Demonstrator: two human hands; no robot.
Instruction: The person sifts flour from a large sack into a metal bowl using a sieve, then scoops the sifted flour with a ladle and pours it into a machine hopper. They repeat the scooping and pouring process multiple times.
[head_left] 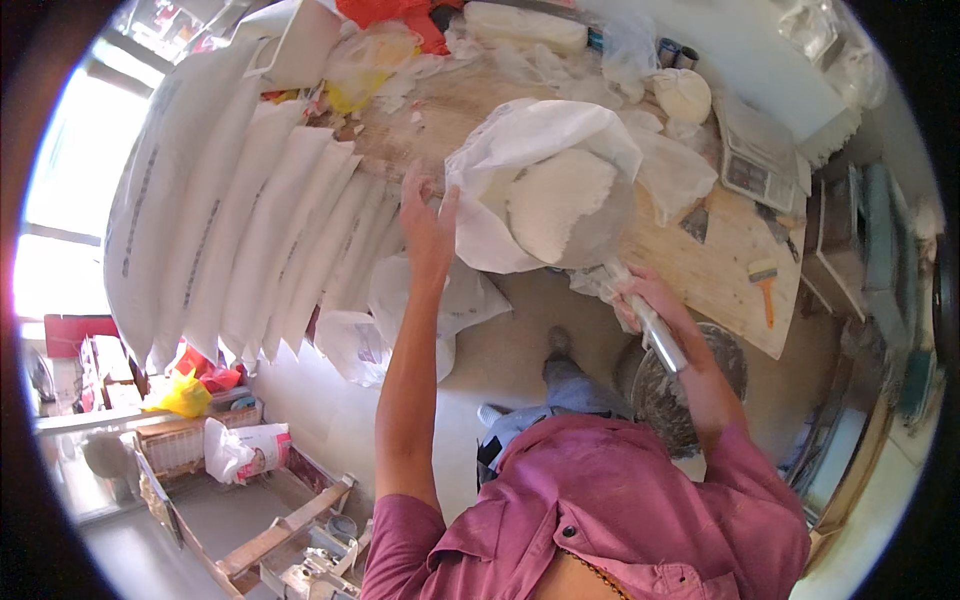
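My right hand is wrapped round the tubular metal handle of a large scoop. White powder lies in its broad bowl, at the mouth of a white plastic bag. The bag gapes wide on the near part of the wooden table. By the bag's left edge is my left hand, its fingers and thumb apart. The thumb is right beside the bag; whether it touches cannot be made out. Some thin plastic is bunched about the right hand and the handle.
Several filled white sacks stand in a row at left. A digital scale, a tied white bundle and an orange-handled brush are at right on the table. Below its edge sits a powder-smeared round tub. Wooden framing is at lower left.
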